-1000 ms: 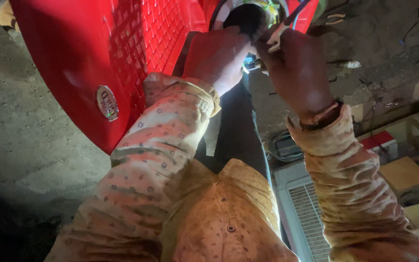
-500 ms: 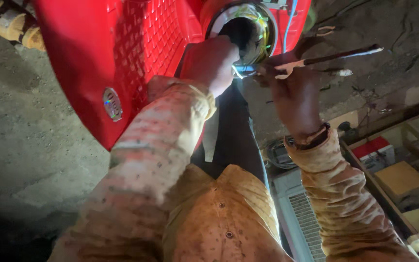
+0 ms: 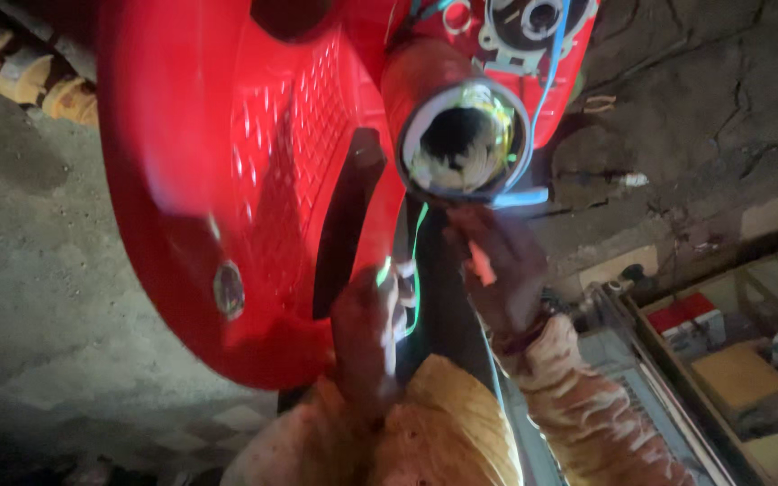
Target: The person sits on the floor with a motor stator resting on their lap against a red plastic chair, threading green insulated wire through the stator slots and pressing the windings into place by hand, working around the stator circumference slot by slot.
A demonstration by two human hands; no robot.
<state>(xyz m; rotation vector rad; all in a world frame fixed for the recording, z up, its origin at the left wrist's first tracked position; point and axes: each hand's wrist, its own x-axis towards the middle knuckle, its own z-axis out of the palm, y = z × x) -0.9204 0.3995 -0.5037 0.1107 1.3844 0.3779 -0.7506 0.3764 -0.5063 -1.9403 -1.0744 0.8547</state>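
- I see a small oval silvery badge label stuck low on the red plastic body panel.
- At lower right, a flat red-and-white box and a plain tan cardboard box sit in a shelf compartment.

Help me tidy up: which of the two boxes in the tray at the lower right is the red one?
The red box is the one farther up and left in the wooden tray; the other box, nearer the camera, is plain tan.
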